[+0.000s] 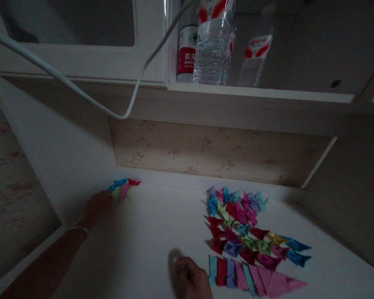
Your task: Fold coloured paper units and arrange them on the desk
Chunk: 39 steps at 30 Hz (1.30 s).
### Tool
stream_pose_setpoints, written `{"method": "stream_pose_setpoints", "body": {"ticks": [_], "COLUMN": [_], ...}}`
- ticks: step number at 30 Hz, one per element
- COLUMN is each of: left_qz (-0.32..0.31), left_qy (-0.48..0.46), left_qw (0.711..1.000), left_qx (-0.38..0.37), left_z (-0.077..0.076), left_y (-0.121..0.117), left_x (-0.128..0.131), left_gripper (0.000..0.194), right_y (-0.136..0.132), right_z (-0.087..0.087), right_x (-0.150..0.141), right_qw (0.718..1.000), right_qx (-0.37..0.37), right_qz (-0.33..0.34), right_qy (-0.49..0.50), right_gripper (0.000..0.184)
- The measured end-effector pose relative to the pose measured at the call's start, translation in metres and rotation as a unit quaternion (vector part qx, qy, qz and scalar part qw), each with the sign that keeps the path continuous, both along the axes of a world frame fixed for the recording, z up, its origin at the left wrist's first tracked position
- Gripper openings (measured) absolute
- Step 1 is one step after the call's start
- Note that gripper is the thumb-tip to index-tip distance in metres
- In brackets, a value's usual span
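Note:
My left hand (100, 203) reaches to the far left corner of the white surface (149, 236). It touches a small group of folded paper pieces (124, 190) in blue, red, pink and green; its fingertips are too dark to make out. Near the front edge rests my right hand (191, 279), its fingers curled into a loose fist with nothing visible inside. Just right of it lies a row of flat folded paper strips (232, 274), teal, red, purple and pink. Behind that row, many folded paper figures (237, 224) of mixed colours stand in several rows.
An open shelf (262, 93) overhead holds clear plastic bottles (210, 58) and a red-and-white labelled bottle (186, 54). A white cable (121, 116) hangs across the front of the cabinet (81, 62). Side panels enclose the surface, with floral wallpaper (205, 147) behind.

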<state>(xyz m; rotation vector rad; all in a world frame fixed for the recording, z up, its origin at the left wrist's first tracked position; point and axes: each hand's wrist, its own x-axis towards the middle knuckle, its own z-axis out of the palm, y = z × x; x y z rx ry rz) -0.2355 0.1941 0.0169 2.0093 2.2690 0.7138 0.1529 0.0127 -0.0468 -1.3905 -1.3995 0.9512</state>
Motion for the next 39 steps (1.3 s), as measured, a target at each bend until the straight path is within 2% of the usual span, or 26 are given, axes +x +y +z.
{"method": "stream_pose_setpoints", "body": {"ticks": [4, 6, 8, 11, 13, 16, 18, 21, 24, 26, 30, 34, 39], "left_qz": [0.027, 0.008, -0.041, -0.127, -0.139, -0.168, -0.183, -0.183, -0.176, -0.162, -0.154, -0.176, -0.167], "left_qy": [-0.002, -0.035, -0.122, -0.279, -0.379, -0.475, -0.507, -0.554, -0.591, -0.593, -0.566, -0.556, -0.548], "left_qw": [1.0, 0.999, 0.991, 0.952, 0.914, 0.863, 0.84, 0.809, 0.784, 0.785, 0.806, 0.809, 0.815], "left_qx": [0.013, 0.018, 0.026, 0.014, -0.029, -0.044, -0.055, -0.077, -0.075, -0.076, -0.085, -0.077, -0.088], "left_z": [0.004, 0.005, 0.006, 0.007, 0.005, 0.002, 0.001, 0.001, -0.001, -0.003, -0.004, -0.004, -0.017], "left_y": [-0.022, -0.041, -0.065, -0.105, -0.131, -0.164, -0.178, -0.187, -0.185, -0.183, -0.185, -0.189, -0.186], "left_x": [0.022, 0.041, 0.064, 0.102, 0.127, 0.162, 0.182, 0.207, 0.223, 0.228, 0.23, 0.23, 0.23], "left_gripper": [0.034, 0.031, 0.025, 0.021, 0.026, 0.034, 0.032, 0.032, 0.037, 0.042, 0.043, 0.04, 0.05], "right_y": [-0.001, -0.002, -0.003, -0.005, -0.007, -0.011, -0.014, -0.016, -0.016, -0.015, -0.02, -0.024, -0.02], "right_z": [0.0, 0.002, 0.004, 0.009, 0.014, 0.023, 0.029, 0.034, 0.032, 0.031, 0.033, 0.04, 0.038], "right_x": [-0.001, 0.0, 0.003, 0.008, 0.01, 0.011, 0.012, 0.013, 0.013, 0.012, 0.012, 0.012, 0.01], "right_qw": [1.0, 1.0, 0.999, 0.998, 0.998, 0.998, 0.998, 0.996, 0.99, 0.985, 0.98, 0.981, 0.977], "right_qx": [0.019, 0.026, 0.026, 0.021, 0.016, 0.014, 0.019, 0.014, 0.001, -0.001, -0.002, 0.008, -0.016], "right_qz": [0.0, 0.006, 0.021, 0.05, 0.06, 0.058, 0.049, 0.029, 0.02, 0.032, 0.079, 0.118, 0.128], "right_qy": [-0.006, -0.013, -0.02, -0.024, -0.018, 0.011, 0.039, 0.088, 0.14, 0.17, 0.184, 0.151, 0.171], "right_gripper": [0.033, 0.033, 0.032, 0.028, 0.029, 0.033, 0.035, 0.037, 0.039, 0.044, 0.058, 0.047, 0.04]}}
